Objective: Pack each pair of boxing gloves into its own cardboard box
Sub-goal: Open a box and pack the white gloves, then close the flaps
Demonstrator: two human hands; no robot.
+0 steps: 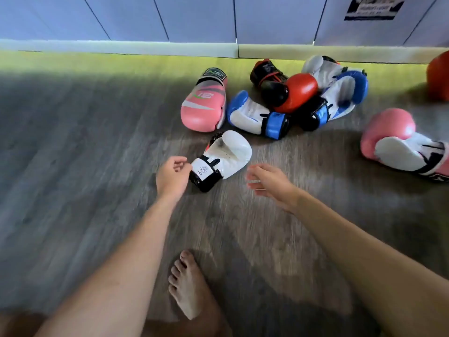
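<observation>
Several boxing gloves lie on the grey wood floor. A white glove with a black cuff (224, 158) lies nearest me, palm side up. My left hand (173, 175) hovers at its cuff with fingers curled and apart, holding nothing. My right hand (268, 182) is just right of that glove, fingers loosely bent, empty. Beyond lie a pink glove (205, 100), a blue and white glove (255, 116), a red and black glove (284, 90), another blue and white glove (340, 93) and a pink and white glove (398, 142). No cardboard box is in view.
A red glove (438, 76) shows partly at the right edge. A pale skirting board (121, 47) and blue wall panels run along the back. My bare foot (188, 285) rests on the floor below my arms.
</observation>
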